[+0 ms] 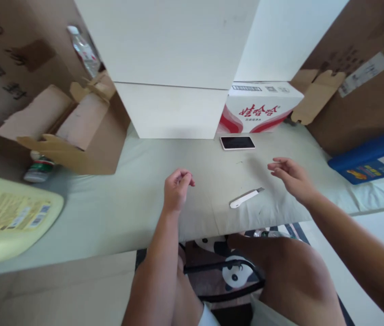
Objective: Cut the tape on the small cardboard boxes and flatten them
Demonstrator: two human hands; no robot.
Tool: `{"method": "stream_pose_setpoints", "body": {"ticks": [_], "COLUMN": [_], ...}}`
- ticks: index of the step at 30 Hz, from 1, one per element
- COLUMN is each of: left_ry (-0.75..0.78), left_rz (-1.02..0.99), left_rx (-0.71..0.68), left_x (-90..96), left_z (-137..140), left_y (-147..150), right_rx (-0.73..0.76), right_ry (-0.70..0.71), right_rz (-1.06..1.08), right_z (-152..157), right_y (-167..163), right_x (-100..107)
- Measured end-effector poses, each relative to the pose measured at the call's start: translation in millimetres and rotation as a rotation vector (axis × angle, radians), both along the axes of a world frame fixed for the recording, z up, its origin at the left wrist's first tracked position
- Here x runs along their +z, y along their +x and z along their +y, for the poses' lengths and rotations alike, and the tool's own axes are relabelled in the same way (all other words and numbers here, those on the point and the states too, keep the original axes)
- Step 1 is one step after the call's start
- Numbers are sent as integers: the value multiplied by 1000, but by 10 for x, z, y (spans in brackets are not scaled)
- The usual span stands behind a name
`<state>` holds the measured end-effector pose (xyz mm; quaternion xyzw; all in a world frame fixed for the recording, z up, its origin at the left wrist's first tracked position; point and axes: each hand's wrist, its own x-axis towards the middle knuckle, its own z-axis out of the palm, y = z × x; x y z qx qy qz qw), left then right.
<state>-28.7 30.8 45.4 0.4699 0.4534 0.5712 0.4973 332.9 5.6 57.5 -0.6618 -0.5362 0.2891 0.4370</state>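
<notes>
Lying aslant, the knife (245, 198) points blade-first right, slightly away.

Soft, muted light across the pale surface (137, 199)!
Faint shadow beside the right hand (290, 178), wide-angle stretch at the edges, lettering slightly blurred on the big left carton (25, 72).

The forearms (160, 260) and fingers (180, 172) are bare — the shorts (269, 314) pale.

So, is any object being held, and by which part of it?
Nothing visible is held: left grip curled, right grip partly open; knife lies apart.
</notes>
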Motion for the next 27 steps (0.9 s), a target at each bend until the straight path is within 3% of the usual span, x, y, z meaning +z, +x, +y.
{"method": "stream_pose_setpoints", "body": {"ticks": [5, 10, 15, 21, 24, 27], "left_ry": [19, 5, -76, -70, -34, 18], "left_rz": [-103, -191, -243, -397, -421, -432], "left_rx": [65, 156, 254, 457, 524, 648], "left_x": [81, 118, 59, 35, 86, 143], "left_z": [-71, -90, -36, 28, -7, -76], "left_y": [-133, -384, -639, -730, -740, -813], "right_rx": [154, 349, 605, 952, 907, 800], "right_ry": [-13, -9, 96, 407, 441, 349], "right_rz": [-27, -99, -286, -530, -677, -840], "right_z": [207, 626, 889, 1011, 1075, 1096], "right_y": [-570, -1437, -2602, -4218, -4782, -4947], "right_x": [77, 144, 296, 766, 920, 1014]}}
